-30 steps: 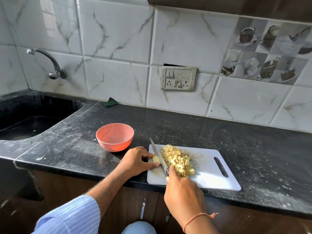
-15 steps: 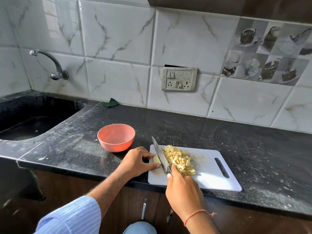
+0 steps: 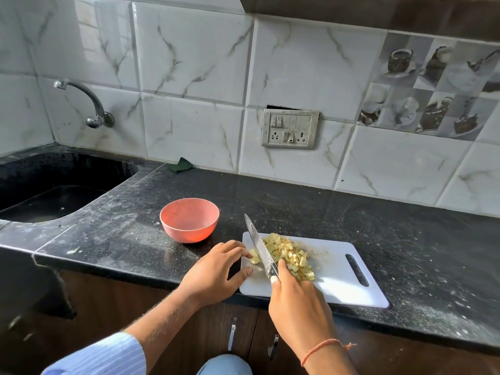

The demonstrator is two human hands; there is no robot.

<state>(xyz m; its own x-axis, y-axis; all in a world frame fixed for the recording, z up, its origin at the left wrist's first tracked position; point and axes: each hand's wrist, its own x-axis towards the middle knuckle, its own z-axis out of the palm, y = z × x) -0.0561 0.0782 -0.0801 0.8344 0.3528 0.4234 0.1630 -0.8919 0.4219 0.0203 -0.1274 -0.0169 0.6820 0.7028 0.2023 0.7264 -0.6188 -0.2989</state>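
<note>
A white cutting board [image 3: 335, 277] lies at the front edge of the black counter. On it sits a heap of small yellow diced pieces [image 3: 290, 255]. My right hand [image 3: 297, 304] grips the handle of a knife [image 3: 259, 246], whose blade points away from me, its tip raised, just left of the heap. A small uncut yellow piece [image 3: 254, 259] lies left of the blade, and the fingertips of my left hand [image 3: 216, 269] hold it against the board.
An empty pink bowl [image 3: 189, 219] stands on the counter [image 3: 351, 220] behind my left hand. A black sink [image 3: 54, 196] with a wall tap [image 3: 92, 109] lies at the far left. A green scrub pad [image 3: 180, 165] rests by the wall under a switch plate [image 3: 290, 128].
The knife tip has lifted a little and the blade sits closer to the small piece. My left thumb has spread away from the fingers. The camera has shifted slightly.
</note>
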